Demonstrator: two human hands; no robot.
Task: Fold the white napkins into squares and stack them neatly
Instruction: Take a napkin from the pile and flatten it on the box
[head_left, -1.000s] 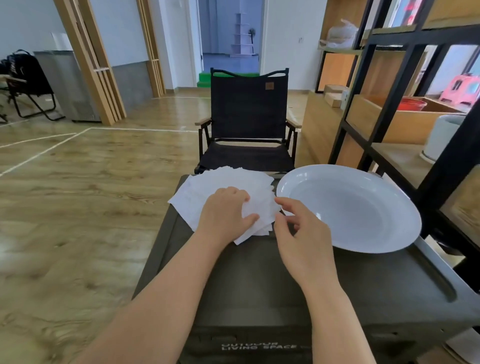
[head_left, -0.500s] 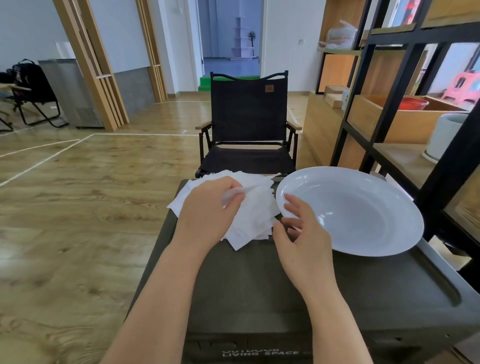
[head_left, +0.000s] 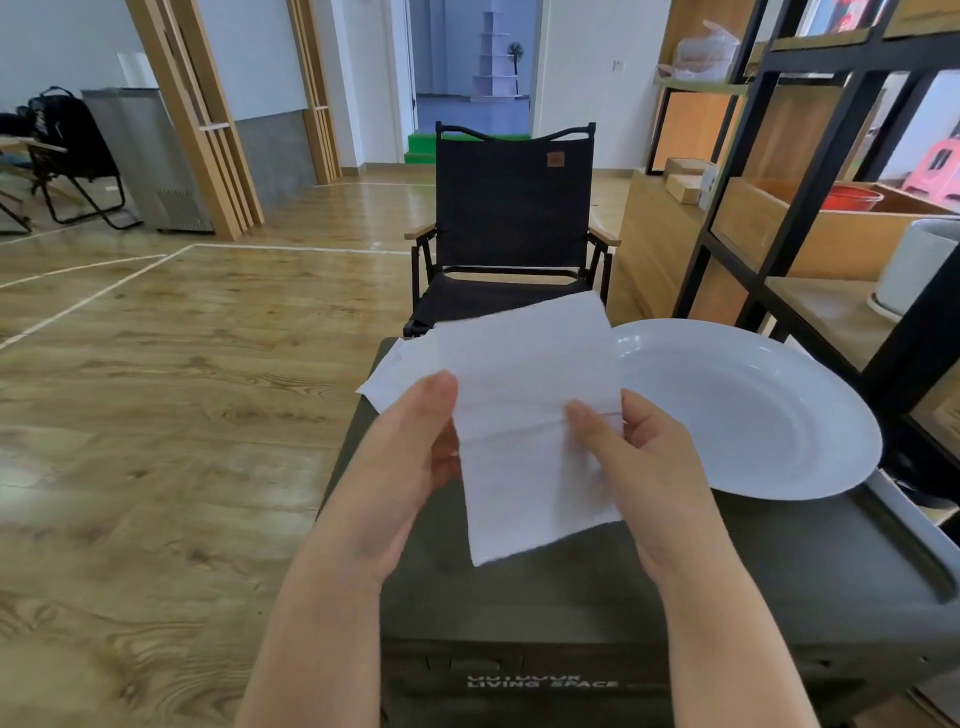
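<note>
- I see both hands holding one white napkin (head_left: 524, 415) up above the dark tabletop (head_left: 779, 561): the left hand (head_left: 410, 467) pinches its left edge, the right hand (head_left: 639, 457) its right edge at a crease.
- The remaining napkins (head_left: 400, 364) lie behind it on the tabletop.
- A white plate (head_left: 748, 410) sits just to the right.

left grip (head_left: 415, 457), right grip (head_left: 631, 457), apparently pinching
</note>
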